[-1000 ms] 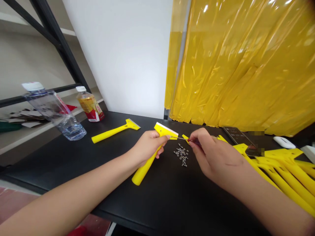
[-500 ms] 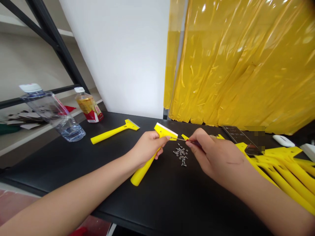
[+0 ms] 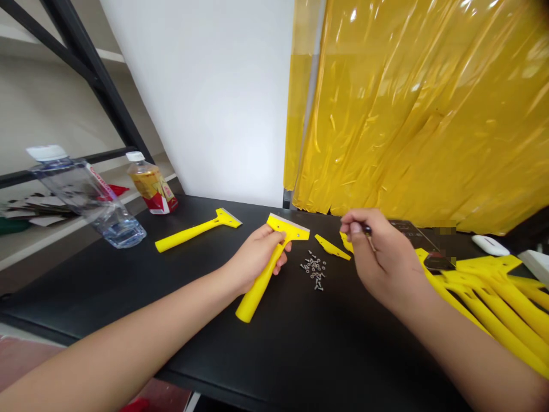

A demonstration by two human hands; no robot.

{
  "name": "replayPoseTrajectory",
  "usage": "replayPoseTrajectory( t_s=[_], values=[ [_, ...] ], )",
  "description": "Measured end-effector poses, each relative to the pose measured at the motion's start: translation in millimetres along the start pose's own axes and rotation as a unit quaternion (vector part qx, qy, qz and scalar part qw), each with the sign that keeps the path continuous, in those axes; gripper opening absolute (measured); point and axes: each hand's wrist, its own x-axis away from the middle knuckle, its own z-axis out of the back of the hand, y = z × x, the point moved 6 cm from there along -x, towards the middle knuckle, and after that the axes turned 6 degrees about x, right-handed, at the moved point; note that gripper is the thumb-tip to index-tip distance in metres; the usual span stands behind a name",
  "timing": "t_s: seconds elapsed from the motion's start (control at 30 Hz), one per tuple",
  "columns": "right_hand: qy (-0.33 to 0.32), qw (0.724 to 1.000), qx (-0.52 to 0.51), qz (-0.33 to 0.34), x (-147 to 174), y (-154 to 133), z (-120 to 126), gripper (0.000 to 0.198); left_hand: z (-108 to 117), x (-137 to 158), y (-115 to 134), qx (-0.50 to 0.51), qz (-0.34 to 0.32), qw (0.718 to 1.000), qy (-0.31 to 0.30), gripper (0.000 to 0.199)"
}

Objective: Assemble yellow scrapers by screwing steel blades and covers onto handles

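The right hand (image 3: 377, 257) has pulled its screwdriver (image 3: 368, 231) back from the yellow scraper (image 3: 270, 257), lifting up and rightward.

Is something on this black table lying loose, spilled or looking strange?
Only the small screws stand out: they lie loose in a scattered heap on the bare black table, in no tray, between the left hand holding a yellow scraper and the right hand. Nothing looks damaged.

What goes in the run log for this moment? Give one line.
left hand: grips yellow scraper | right hand: holds thin screwdriver, raised | screws: loose pile on black table
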Motion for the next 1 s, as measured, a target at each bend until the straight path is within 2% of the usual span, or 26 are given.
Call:
replayPoseTrajectory(
  t_s=[0.07, 0.17, 0.23, 0.43, 0.7, 0.83, 0.9, 0.93, 1.0],
  values=[
    [-0.091, 0.995, 0.041, 0.008, -1, 8, -15, 0.019, -1, 1, 1, 0.009, -0.006, 1.0, 0.006, 0.01],
    [-0.236, 0.965, 0.114, 0.003, 5, 23, -41, 0.021, -2, 3, 1, 0.014, 0.011, 1.0, 0.003, 0.015],
    [-0.283, 0.948, 0.143, -0.005, 10, 29, -51, 0.022, -2, 3, 0, 0.019, 0.027, 0.999, -0.007, 0.019],
    [-0.301, 0.94, 0.161, -0.002, 18, 31, -62, 0.015, -4, 4, 1, 0.052, 0.023, 0.997, -0.046, 0.027],
    [-0.291, 0.948, 0.128, -0.029, 19, 31, -65, 0.019, -14, 11, 7, 0.063, 0.007, 0.994, -0.088, 0.023],
    [-0.281, 0.956, 0.054, -0.066, 10, 29, -55, 0.019, -22, 17, 10, 0.056, 0.004, 0.987, -0.15, 0.024],
    [-0.281, 0.952, -0.067, -0.102, 7, 25, -50, 0.022, -28, 22, 10, 0.041, 0.007, 0.982, -0.186, 0.026],
    [-0.282, 0.936, -0.156, -0.139, 6, 23, -49, 0.023, -30, 24, 10, 0.029, 0.01, 0.979, -0.2, 0.026],
    [-0.286, 0.868, -0.335, -0.23, 10, 19, -49, 0.028, -34, 28, 9, 0.006, 0.017, 0.976, -0.217, 0.027]
  ],
)
